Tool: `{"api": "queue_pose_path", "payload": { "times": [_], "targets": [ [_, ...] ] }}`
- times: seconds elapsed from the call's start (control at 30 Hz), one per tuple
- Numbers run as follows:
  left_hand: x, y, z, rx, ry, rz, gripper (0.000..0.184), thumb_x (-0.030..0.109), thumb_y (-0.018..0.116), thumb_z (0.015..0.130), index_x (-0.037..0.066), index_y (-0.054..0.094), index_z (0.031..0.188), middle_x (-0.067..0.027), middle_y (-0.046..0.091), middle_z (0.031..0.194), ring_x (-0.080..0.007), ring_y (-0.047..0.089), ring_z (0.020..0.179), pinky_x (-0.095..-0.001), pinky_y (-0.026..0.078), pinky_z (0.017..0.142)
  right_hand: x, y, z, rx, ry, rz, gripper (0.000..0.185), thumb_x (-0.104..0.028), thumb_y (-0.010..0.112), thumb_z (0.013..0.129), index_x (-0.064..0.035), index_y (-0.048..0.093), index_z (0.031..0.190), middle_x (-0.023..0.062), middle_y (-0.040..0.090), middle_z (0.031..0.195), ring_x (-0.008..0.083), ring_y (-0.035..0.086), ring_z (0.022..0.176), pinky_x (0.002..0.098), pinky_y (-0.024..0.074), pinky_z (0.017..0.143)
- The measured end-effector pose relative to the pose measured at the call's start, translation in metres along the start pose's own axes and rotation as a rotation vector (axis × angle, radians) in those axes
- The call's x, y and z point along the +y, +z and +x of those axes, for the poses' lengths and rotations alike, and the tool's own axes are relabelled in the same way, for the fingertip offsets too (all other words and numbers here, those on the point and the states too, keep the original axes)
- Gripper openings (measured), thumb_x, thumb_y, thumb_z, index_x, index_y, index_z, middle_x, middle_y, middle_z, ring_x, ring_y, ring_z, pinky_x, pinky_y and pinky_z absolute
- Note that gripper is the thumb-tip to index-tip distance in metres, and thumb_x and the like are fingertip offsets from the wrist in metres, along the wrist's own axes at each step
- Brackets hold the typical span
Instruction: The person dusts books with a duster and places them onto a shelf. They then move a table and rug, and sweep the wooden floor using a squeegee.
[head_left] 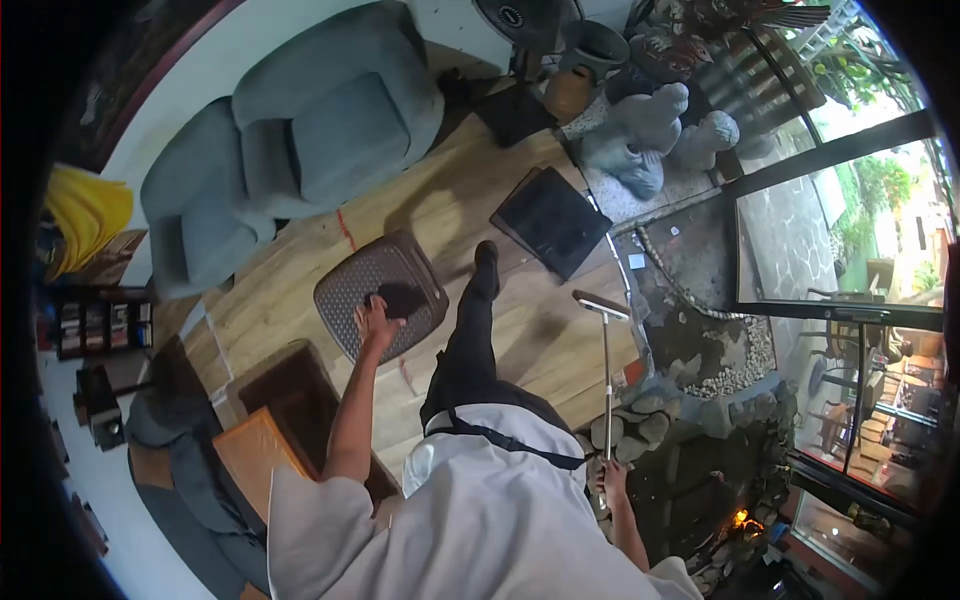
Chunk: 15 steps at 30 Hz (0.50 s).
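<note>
My right hand [612,480] is closed round the lower end of a long pole with a flat head, a squeegee or brush [606,385]; that head [602,305] lies near the edge of the wooden floor. My left hand [376,325] is stretched out over the seat of a brown woven-pattern chair [345,290], its fingers spread. Whether it touches the chair is not clear. A black shoe [486,262] stands on the floor between the chair and a dark square mat [553,222].
Grey sofas [345,110] line the upper left wall. An orange-topped table [262,458] is at lower left. Stones [645,428] edge a dark pond on the right. Pale statues [640,125] and a clay pot [570,95] stand at the top, and glass doors [840,240] at the right.
</note>
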<state>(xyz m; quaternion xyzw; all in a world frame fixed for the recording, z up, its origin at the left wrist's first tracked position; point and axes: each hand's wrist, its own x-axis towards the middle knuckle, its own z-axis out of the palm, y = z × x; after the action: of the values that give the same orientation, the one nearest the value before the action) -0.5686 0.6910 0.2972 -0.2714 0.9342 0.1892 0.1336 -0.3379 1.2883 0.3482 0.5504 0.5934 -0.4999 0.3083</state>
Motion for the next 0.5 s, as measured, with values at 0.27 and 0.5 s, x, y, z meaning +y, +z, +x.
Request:
{"api": "queue_pose_path", "payload": {
  "times": [0.27,0.5],
  "targets": [
    [0.135,0.054,0.292,0.011,0.113,-0.115,0.057,0.022,0.085,0.067,0.008,0.049,0.109,-0.0147,0.054,0.109,-0.0352,0.045,0.106,-0.0473,0.032,0.094,-0.143,0.083,-0.038,0.211,-0.221,-0.242,0.027,-0.033,0.055,0.093,-0.0066,0.061,0.090,0.0058,0.056,0.065,0.0138,0.051,0.048,0.0289,0.0391,0.042],
    [0.242,0.130,0.446,0.048,0.262,-0.222,0.051,0.021,0.083,0.068,0.008,0.050,0.105,-0.0126,0.057,0.102,-0.0351,0.045,0.107,-0.0505,0.030,0.094,-0.226,0.093,-0.040,0.261,-0.136,-0.393,0.026,-0.030,0.056,0.091,-0.0050,0.062,0.092,0.0051,0.057,0.066,0.0128,0.051,0.050,0.0283,0.0395,0.044]
  ]
}}
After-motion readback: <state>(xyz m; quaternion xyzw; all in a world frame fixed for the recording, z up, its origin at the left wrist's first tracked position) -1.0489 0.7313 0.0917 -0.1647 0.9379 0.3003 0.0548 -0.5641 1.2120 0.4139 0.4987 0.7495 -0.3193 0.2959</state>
